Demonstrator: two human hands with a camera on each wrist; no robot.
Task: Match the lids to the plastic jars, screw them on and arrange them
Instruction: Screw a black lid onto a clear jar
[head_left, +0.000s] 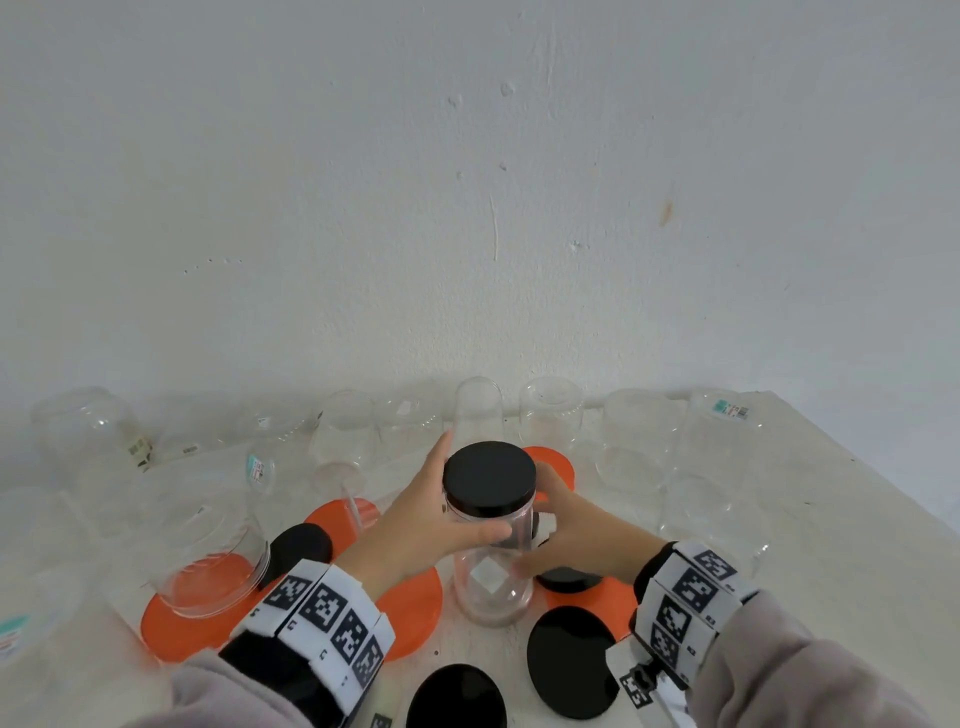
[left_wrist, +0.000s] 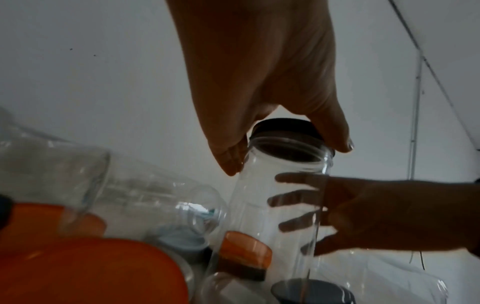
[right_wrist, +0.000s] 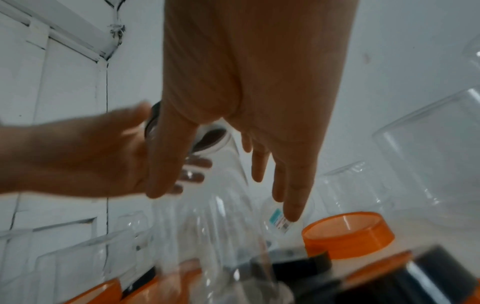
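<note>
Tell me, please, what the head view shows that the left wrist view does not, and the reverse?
Only the head view shows the black lid's flat top, the loose black lids lying nearest the person, and both marker wristbands. Only the left wrist view shows the right hand's fingers through the clear wall and the lid's underside. Both show the left hand on the lidded jar and the right hand around its body.

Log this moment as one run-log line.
step: screwing lid | left hand: grips black lid | right hand: fingers wrapped round tall clear jar | jar: upright on table
</note>
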